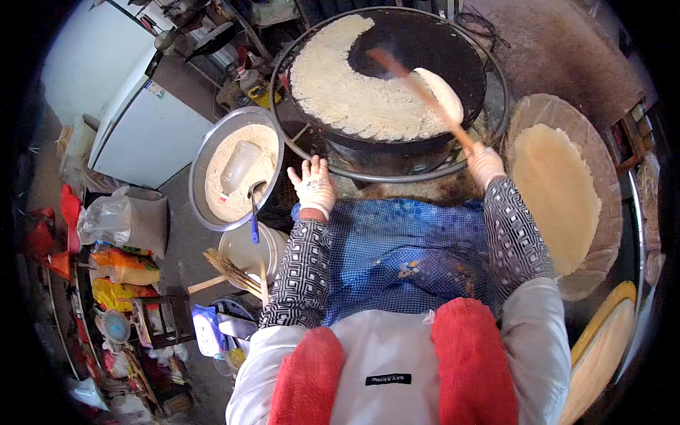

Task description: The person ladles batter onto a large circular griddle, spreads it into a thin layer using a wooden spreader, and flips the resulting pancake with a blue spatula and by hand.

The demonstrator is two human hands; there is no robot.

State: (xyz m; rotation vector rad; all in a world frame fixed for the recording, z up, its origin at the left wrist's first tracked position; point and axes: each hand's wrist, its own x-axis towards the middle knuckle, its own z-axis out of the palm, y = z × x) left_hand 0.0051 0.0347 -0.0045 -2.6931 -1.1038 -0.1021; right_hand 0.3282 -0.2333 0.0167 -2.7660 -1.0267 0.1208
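My right hand (484, 166), in a thin pale glove, grips the handle of a long wooden spreader (433, 106). Its blurred far end is over a large round black griddle (425, 42). Pale batter (340, 90) lies in a broad curved band on the griddle's left and front, with a thicker mass of batter (443, 93) beside the stick at the right. My left hand (314, 186), gloved too, is spread with nothing in it near the metal ring (372, 178) round the griddle; whether it touches the ring I cannot tell.
A metal basin (197, 196) of pale flour-like stuff holds a clear plastic container (241, 166) and a blue-handled ladle (254, 226). Below it stands a bucket (279, 244) with brushes (234, 271). Thin round flatbread (555, 196) lies on a plastic-covered round surface (611, 223) at right. A white chest freezer (151, 133) stands left.
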